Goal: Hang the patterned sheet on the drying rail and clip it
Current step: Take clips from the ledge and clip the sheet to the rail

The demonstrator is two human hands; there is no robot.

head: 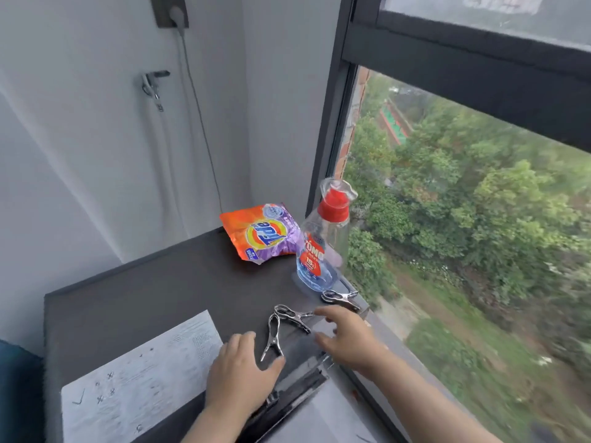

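Note:
Three metal clips lie on a dark countertop (153,298) by the window. One clip (272,335) lies just in front of my left hand (241,372), whose fingers are spread and touch its lower end. A second clip (295,316) lies crossed with it at the top. The third clip (340,298) sits near the counter's right edge. My right hand (347,338) hovers open between the second and third clips, holding nothing. No patterned sheet or drying rail is in view.
An orange and purple detergent bag (262,233) and a clear spray bottle with a red cap (323,241) stand at the back right. A printed paper (140,382) lies at the front left. A large window (479,219) runs along the right, a tap (153,86) on the wall.

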